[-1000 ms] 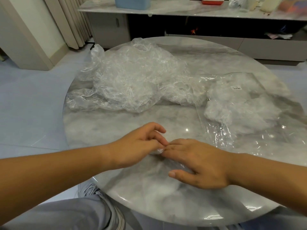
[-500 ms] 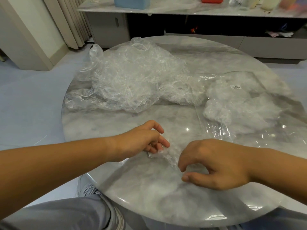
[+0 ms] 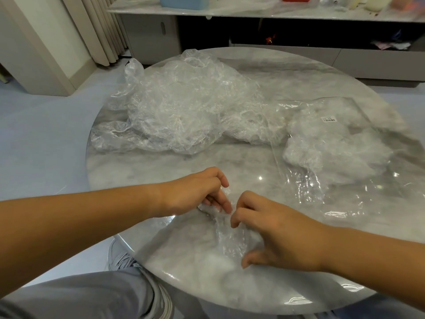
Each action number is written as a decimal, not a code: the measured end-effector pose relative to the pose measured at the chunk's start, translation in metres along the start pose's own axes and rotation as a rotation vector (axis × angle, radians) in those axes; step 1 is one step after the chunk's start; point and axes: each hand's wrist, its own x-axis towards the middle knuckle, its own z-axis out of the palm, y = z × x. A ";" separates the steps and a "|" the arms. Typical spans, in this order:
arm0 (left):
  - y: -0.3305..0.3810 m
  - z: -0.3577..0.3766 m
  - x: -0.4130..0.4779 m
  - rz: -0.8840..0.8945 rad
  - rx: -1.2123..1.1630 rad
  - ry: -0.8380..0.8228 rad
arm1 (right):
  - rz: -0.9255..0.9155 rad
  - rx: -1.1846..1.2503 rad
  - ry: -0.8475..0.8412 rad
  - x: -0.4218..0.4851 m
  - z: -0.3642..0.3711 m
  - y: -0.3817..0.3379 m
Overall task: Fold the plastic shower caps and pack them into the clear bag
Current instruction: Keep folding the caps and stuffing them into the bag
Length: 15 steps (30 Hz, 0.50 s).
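A thin clear shower cap [image 3: 226,238] lies crumpled on the near part of the round marble table [image 3: 253,164]. My left hand [image 3: 197,194] pinches its upper end with curled fingers. My right hand [image 3: 273,231] has its fingers curled onto the same cap just to the right, thumb low against the plastic. A heap of loose crumpled shower caps [image 3: 181,111] covers the table's far left. The clear bag [image 3: 340,143], with a barcode sticker and several white folded caps inside, lies on the right, mouth toward me.
A low marble-topped cabinet [image 3: 253,10] with a blue box and small items stands behind the table. Curtains hang at the far left. My knee in grey trousers [image 3: 92,293] sits under the table's near left edge.
My right hand went from lying flat on the cap to lifting and curling, then moved back toward my left hand. The cap between the hands is now bunched into a narrower strip.
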 end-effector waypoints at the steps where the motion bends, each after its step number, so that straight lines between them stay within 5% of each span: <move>1: 0.000 0.000 0.000 0.003 -0.005 -0.001 | -0.023 -0.039 0.012 0.000 0.004 0.000; 6: -0.001 0.006 -0.004 0.040 -0.031 0.001 | -0.126 0.002 0.114 0.009 0.010 -0.004; 15: -0.008 0.010 -0.006 0.065 -0.244 0.158 | 0.495 0.434 0.184 0.044 -0.004 0.002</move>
